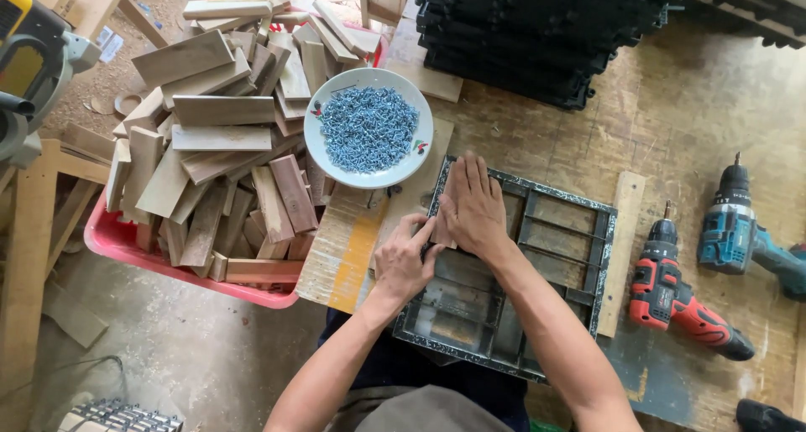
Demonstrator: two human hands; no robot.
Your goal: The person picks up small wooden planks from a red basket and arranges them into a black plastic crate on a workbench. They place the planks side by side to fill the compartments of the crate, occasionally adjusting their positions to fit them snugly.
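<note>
Hands met over a black slatted frame lying flat on the bench. Left hand pinched the lower edge of a small wooden block at the frame's upper left corner, while the right hand lay flat on it, fingers together. Right of the frame lay a red drill and a teal drill. Beyond sat a white plate of blue screws, a red crate of wood offcuts, and stacked black frames.

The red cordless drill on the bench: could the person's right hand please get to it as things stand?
Probably yes: the red cordless drill lies uncovered beside the black frame, on the right hand's own side, with nothing between them.
</note>
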